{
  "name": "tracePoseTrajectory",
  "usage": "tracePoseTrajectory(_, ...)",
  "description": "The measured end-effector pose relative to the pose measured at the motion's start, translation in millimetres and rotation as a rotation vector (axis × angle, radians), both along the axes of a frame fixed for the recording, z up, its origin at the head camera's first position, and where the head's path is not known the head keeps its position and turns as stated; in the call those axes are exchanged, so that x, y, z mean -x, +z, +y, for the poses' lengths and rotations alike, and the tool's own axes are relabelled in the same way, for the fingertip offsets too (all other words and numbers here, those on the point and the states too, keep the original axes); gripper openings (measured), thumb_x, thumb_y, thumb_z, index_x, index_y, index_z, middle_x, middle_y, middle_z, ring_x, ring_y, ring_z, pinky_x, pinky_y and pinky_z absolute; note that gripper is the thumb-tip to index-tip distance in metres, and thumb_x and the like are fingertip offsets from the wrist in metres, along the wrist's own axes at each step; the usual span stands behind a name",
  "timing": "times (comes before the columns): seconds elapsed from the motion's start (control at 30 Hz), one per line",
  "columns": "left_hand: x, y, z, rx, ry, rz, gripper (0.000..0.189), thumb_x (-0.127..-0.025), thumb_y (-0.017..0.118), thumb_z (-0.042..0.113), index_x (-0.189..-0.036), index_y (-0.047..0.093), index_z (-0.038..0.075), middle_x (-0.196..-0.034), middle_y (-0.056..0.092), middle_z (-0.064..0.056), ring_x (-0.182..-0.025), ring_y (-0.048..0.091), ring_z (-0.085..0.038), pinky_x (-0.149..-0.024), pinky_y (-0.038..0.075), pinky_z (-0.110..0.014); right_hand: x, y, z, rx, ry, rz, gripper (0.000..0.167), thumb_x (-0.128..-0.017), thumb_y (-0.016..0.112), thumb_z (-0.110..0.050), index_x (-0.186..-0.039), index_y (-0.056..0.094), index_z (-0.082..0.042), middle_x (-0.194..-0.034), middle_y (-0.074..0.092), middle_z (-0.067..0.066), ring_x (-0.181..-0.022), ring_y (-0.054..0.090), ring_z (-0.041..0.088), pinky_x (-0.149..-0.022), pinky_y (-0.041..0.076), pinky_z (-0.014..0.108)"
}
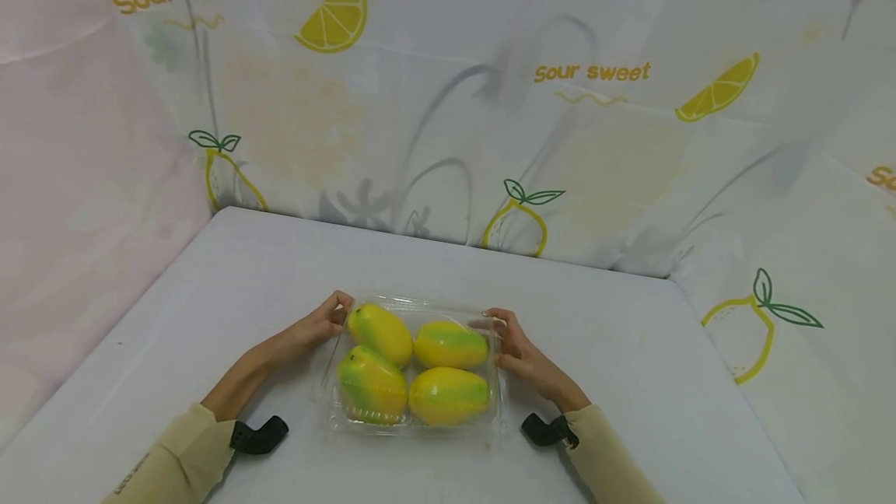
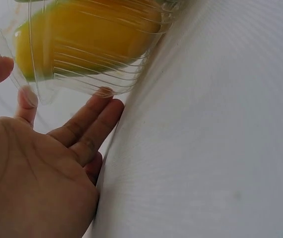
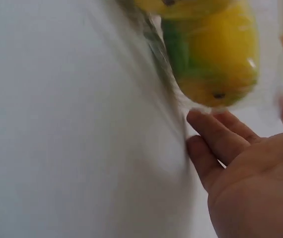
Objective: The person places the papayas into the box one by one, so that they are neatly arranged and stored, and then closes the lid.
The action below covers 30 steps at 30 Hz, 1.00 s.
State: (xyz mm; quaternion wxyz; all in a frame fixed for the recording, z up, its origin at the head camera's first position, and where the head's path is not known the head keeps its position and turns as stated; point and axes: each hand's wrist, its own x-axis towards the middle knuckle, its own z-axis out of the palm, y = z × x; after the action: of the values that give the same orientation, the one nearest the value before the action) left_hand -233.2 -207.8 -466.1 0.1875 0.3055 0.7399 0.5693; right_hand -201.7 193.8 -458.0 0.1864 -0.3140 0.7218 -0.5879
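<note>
A clear plastic box (image 1: 409, 430) sits on the white table, holding several yellow-green mangoes (image 1: 448, 397) laid in two rows. At its upper left corner, my left hand (image 1: 313, 329) holds the rim, thumb and index fingertip on either side of the edge. In the left wrist view, two more fingertips (image 2: 106, 93) rest against the box's ribbed lower wall. My right hand (image 1: 521, 348) holds the upper right side of the box with fingers and thumb. Fingertips (image 3: 197, 118) of that hand reach the lower wall beside a mango (image 3: 226, 54) in the right wrist view, which is partly blurred.
The white table (image 1: 609, 333) ends at a fabric backdrop (image 1: 434, 99) printed with lemons behind it, and pink fabric (image 1: 84, 146) hangs at the left. Black wrist mounts (image 1: 260, 435) jut inward from both beige sleeves (image 1: 185, 457).
</note>
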Motion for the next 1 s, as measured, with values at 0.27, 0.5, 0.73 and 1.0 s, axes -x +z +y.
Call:
tracePoseTrajectory(0.27,-3.3,0.7,0.9,0.0,-0.016,0.08,0.019,-0.095,0.033,0.007,-0.113,0.029,0.007,-0.116,0.049,-0.012,-0.112,0.047,-0.007,-0.094,0.036,-0.031,-3.9,15.2,5.4,-0.173,-0.02,0.065,0.05,-0.102,0.049,-0.009,-0.143,0.022,0.0,-0.157,0.023,0.025,-0.137,0.034,0.047,-0.111,0.038,0.029)
tracePoseTrajectory(0.5,-6.1,1.6,1.6,-0.015,-0.016,0.095,0.018,-0.097,0.036,0.007,-0.113,0.028,0.003,-0.114,0.047,-0.01,-0.111,0.046,-0.005,-0.09,0.037,-0.025,-11.3,26.3,1.7,-0.346,-0.046,0.089,0.058,-0.105,0.045,-0.018,-0.153,0.015,-0.008,-0.162,0.013,0.015,-0.142,0.032,0.04,-0.114,0.024,0.063)
tracePoseTrajectory(0.73,-11.6,4.0,5.3,0.002,0.025,0.128,0.019,-0.099,0.037,0.005,-0.114,0.027,0.001,-0.116,0.049,-0.015,-0.113,0.046,0.0,-0.092,0.038,-0.021,-16.5,31.7,2.2,-0.359,0.002,0.012,0.067,-0.106,0.036,-0.015,-0.157,-0.006,-0.006,-0.165,-0.007,0.015,-0.149,0.01,0.042,-0.117,0.01,0.064)
tracePoseTrajectory(1.0,-17.6,9.8,12.8,-0.005,0.038,0.158,0.036,-0.098,0.033,0.0,-0.13,0.016,0.0,-0.135,0.042,-0.03,-0.123,0.044,-0.001,-0.099,0.034,-0.013,-18.7,36.2,-4.9,-0.4,-0.029,-0.055,0.091,-0.1,0.043,-0.053,-0.156,-0.014,-0.009,-0.164,-0.014,0.014,-0.151,-0.006,0.033,-0.12,0.003,0.059)
